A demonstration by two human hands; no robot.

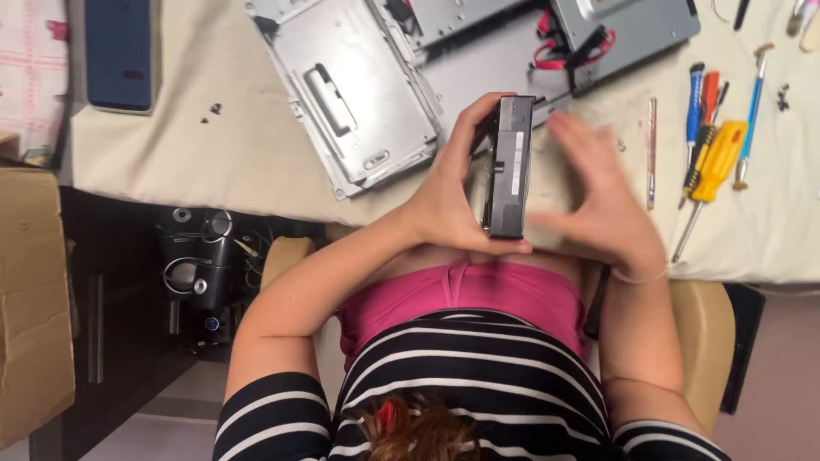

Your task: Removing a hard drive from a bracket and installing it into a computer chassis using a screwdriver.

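A black, box-shaped hard drive [510, 166] stands on its edge above the table's near edge, a pale label strip running along its upper side. My left hand [444, 201] grips it from the left, fingers wrapped over the far end and thumb under the near end. My right hand [598, 201] is just to the right of the drive with its fingers spread and blurred; it holds nothing, and I cannot tell whether it touches the drive.
Grey metal chassis panels [354, 94] lie on the cream cloth behind the drive, with red cables [564, 51] beside them. Several screwdrivers [713, 154] lie at the right. A dark blue flat device [120, 51], small screws [211, 111], a cardboard box [34, 299] and black equipment [201, 256] are at the left.
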